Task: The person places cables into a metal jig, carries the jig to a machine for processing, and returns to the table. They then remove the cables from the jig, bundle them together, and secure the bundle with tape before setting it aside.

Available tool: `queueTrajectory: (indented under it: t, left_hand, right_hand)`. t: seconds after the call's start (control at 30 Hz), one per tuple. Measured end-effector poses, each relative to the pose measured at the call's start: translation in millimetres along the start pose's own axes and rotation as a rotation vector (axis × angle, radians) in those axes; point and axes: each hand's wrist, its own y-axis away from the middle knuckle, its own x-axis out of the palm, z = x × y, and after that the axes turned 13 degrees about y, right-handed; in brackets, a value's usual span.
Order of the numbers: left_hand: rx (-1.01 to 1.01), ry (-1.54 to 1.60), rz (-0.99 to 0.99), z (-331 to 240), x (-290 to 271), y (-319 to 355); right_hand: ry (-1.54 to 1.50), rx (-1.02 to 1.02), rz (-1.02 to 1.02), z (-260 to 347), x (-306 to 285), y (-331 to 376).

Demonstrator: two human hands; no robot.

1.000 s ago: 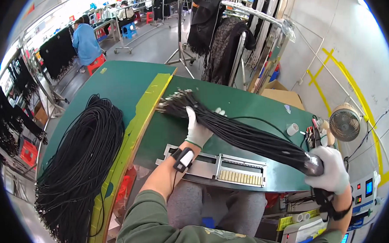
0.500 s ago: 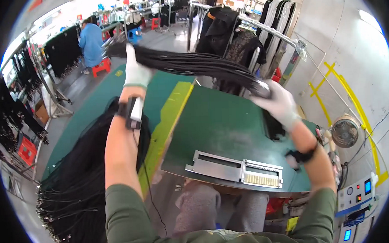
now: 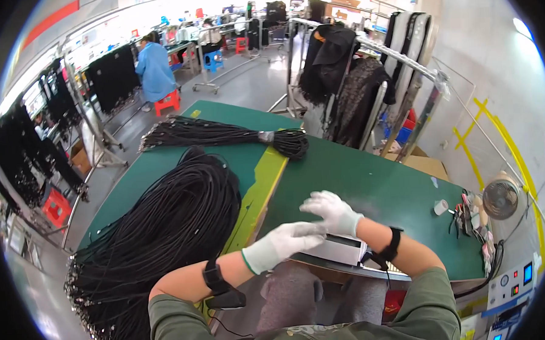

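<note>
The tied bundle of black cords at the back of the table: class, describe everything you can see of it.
The tied bundle of black cords lies lengthwise across the green table, behind the larger heap of cords. Its many thin strands look flexible. A shiny, greyish band gathers them near the right end, where they bend into rounded loops over the yellow strip. The left end fans slightly, showing small, pale tips. Neither the left hand nor the right hand touches it.

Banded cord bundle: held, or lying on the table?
Lying: the bundle rests on the green table, apart from left hand and right hand.
</note>
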Motion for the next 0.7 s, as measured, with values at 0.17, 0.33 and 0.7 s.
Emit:
queueTrajectory:
  t: [0.17, 0.33, 0.7]
  left_hand:
    - [-0.006, -0.228, 0.105, 32.8, 21.4, -39.4]
    - [0.163, -0.945, 0.176, 68.7, 26.8, -77.8]
    - [0.348, -1.539, 0.081, 126.0, 3.8, -97.3]
  right_hand:
    - [-0.055, 0.241, -0.003, 9.0, -13.3, 118.5]
    - [-0.147, 0.702, -0.138, 15.2, -1.0, 235.2]
    - [0.251, 0.911, -0.157, 24.5, 51.0, 308.5]
